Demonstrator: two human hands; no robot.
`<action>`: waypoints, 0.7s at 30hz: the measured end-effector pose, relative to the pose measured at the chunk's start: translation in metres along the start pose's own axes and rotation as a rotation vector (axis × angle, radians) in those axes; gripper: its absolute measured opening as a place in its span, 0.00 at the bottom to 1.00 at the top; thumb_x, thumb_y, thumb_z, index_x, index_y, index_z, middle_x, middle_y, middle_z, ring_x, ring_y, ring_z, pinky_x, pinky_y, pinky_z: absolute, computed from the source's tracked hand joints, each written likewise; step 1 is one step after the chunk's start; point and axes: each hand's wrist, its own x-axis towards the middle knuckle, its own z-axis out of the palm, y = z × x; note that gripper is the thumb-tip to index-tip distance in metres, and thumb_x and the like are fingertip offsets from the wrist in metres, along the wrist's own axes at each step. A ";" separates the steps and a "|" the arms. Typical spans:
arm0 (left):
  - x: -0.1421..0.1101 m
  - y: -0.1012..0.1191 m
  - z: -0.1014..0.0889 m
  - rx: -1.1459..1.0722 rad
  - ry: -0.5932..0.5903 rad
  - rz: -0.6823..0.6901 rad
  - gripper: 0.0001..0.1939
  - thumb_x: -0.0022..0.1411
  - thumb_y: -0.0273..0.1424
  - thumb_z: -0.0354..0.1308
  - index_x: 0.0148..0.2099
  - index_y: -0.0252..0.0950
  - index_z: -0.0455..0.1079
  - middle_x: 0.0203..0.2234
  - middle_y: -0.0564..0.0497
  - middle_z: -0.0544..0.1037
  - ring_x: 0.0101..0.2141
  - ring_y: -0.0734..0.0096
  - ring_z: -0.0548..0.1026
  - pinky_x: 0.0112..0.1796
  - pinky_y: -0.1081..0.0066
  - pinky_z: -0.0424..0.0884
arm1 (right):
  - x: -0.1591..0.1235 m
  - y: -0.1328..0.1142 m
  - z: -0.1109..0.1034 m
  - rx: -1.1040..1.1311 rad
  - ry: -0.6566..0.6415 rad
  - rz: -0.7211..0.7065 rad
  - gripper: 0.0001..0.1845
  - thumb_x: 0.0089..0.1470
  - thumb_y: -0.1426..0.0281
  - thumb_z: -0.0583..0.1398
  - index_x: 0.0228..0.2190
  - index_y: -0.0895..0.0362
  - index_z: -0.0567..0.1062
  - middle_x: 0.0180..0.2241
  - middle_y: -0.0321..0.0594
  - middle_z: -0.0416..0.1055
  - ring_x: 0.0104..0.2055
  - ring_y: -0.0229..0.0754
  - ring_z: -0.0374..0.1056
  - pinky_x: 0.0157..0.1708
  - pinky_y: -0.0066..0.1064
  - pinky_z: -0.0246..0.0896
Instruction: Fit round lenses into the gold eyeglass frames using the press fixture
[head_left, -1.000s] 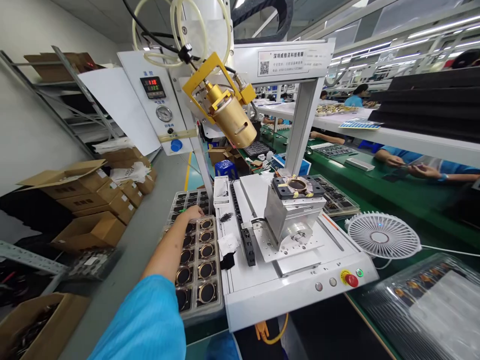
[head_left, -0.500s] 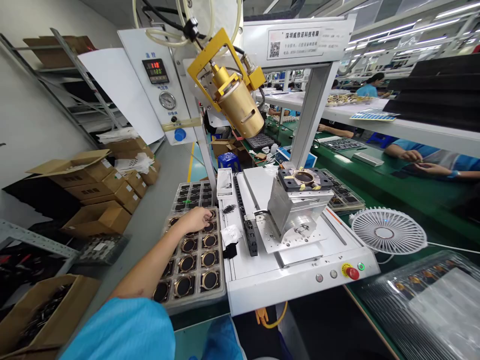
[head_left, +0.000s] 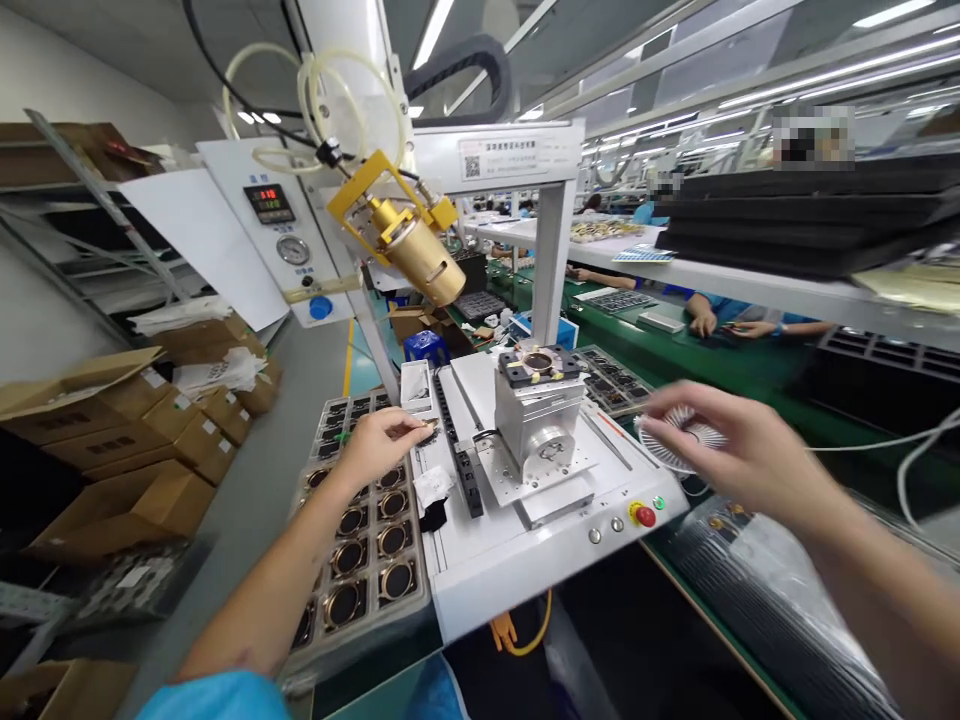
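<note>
Head view: a small dark part [head_left: 430, 424] with a gold-brown edge sits pinched in the left hand's [head_left: 382, 440] grip, above the machine base [head_left: 517, 575]. Since the earlier frame, the right hand [head_left: 742, 450] has appeared, grip released. The clear tray [head_left: 421, 570] holds gold-rimmed black discs [head_left: 343, 605].
</note>
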 end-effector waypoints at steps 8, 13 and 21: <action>-0.010 0.061 -0.011 -0.061 0.224 0.515 0.02 0.63 0.31 0.66 0.37 0.40 0.80 0.42 0.45 0.84 0.42 0.63 0.82 0.47 0.63 0.78 | 0.133 -0.012 0.046 -0.008 -0.409 -0.139 0.15 0.51 0.78 0.64 0.41 0.57 0.82 0.40 0.42 0.80 0.43 0.48 0.75 0.45 0.37 0.70; -0.011 0.076 -0.012 -0.068 0.225 0.602 0.02 0.62 0.32 0.67 0.38 0.40 0.79 0.46 0.44 0.84 0.45 0.60 0.83 0.48 0.61 0.80 | 0.135 0.001 0.048 0.111 -0.312 -0.219 0.12 0.51 0.73 0.66 0.40 0.55 0.82 0.38 0.37 0.80 0.41 0.44 0.76 0.46 0.36 0.71; 0.029 0.103 0.022 -0.181 0.277 0.561 0.05 0.64 0.33 0.63 0.34 0.39 0.76 0.43 0.44 0.85 0.44 0.60 0.83 0.49 0.60 0.79 | 0.058 -0.001 0.023 0.466 0.143 -0.018 0.19 0.57 0.61 0.67 0.47 0.58 0.78 0.48 0.47 0.78 0.50 0.50 0.75 0.51 0.44 0.72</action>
